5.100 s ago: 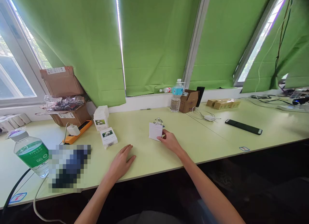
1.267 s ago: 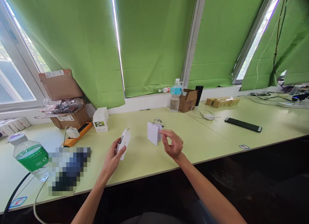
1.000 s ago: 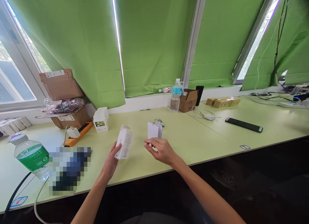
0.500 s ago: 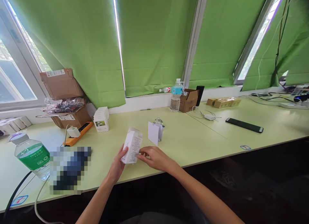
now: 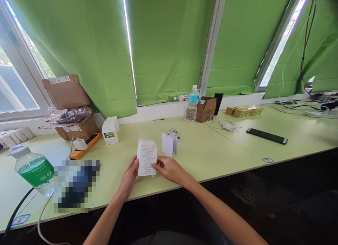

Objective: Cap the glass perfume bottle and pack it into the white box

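Observation:
A small white cardboard box (image 5: 147,161) printed with lines of dark text stands upright between my hands, over the front of the table. My left hand (image 5: 129,178) grips its left side, thumb on the near edge and the other fingers mostly hidden behind. At the lower right edge, my right hand (image 5: 170,170) pinches the box between its thumb and curled fingers. The box's top flap looks raised. Just beyond it, a folded white card (image 5: 167,145) stands on the table, and a shiny, clear object (image 5: 173,132) is partly hidden behind that card.
Stacked white boxes (image 5: 111,136), an orange power strip (image 5: 86,146) and a green-labelled bottle (image 5: 35,171) are on the left. Toward the back stand a large water bottle (image 5: 192,106) and an open carton (image 5: 206,111). A dark phone-like slab (image 5: 266,136) lies on the right.
The white box has turned from a tilt to nearly upright, its text side now facing me. My right thumb has moved onto its lower right edge.

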